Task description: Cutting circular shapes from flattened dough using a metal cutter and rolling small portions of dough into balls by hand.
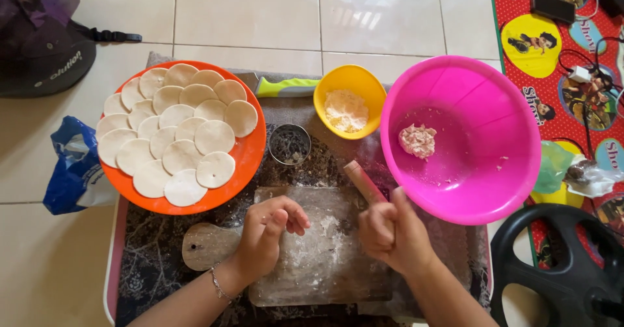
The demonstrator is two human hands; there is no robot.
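Note:
My left hand [268, 235] hovers over the floured wooden board [325, 268], fingers loosely curled with nothing visible in them. My right hand [390, 231] is closed around a pinkish rolling pin [363, 181] that points up toward the big pink bowl [513, 138]. A lump of pale dough [418, 140] lies inside that bowl. Beyond the board, an orange plate [250, 151] carries several flat round dough discs [177, 135].
A yellow bowl [356, 78] of flour, a round metal cutter [290, 144] and a green-handled tool [286, 87] sit behind the board. A blue bag [73, 164] and dark helmet [42, 54] lie left; a black weight plate [565, 268] and a patterned mat with cables right.

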